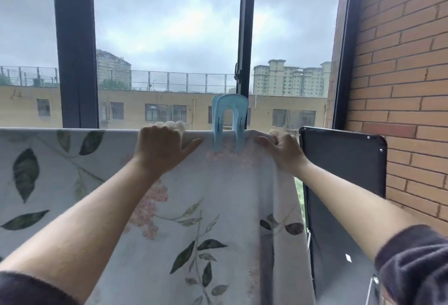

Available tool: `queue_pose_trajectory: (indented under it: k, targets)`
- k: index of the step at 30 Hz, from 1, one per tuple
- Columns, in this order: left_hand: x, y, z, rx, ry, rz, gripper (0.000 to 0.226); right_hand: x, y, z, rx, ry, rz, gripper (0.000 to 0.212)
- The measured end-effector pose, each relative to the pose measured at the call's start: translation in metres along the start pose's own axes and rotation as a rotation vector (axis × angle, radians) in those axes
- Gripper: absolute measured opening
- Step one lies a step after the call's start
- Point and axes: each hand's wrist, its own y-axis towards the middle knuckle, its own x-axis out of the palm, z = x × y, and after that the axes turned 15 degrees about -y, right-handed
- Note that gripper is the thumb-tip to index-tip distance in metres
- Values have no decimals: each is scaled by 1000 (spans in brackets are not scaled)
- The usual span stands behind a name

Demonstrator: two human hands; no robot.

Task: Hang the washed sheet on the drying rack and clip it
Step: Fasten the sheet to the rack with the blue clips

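On sheet (218, 219) top edge: left hand (160, 146), right hand (282, 148), fingers (169, 124) around it, blue clip (229, 122) between.

A single view, worn on the person's head, faces forward and roughly level toward the window (169, 25). It sits close to the sheet (218, 207), whose top edge crosses mid-frame. The wall (400, 62) fills the right side.

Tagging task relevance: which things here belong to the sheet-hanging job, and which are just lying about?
Job: floral sheet, blue clip, left hand, right hand, both gripping the sheet's top edge.
Just there: black panel, brick wall, window frame.
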Motion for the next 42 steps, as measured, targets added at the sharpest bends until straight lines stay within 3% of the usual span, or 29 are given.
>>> queue_pose_trajectory:
  k: [5,16,21,28,30,33,36,39,42]
  targets:
    - [-16,12,-5,3,-106,-142,57,7,9,-5,-67,-12,49,52]
    - [1,22,-20,-39,95,-264,58,35,44,-14,3,-50,-63,43]
    - [3,22,-32,-66,114,-279,61,42,51,-14,-16,-56,-64,79]
    - [8,14,-39,-111,28,-305,63,48,43,-13,-21,-98,-63,77]
    - [11,14,-32,-114,27,-294,60,43,40,-13,-1,-89,-65,73]
    - [16,12,-23,-159,19,-253,58,43,35,-6,53,-48,-75,50]
    - [23,0,-18,-236,75,-245,55,54,19,15,176,140,-146,28]
    - [33,-26,-5,-268,75,-194,62,82,-14,50,330,342,-264,46]
    - [55,-73,28,-200,-6,-121,71,112,-69,75,406,389,-376,33]
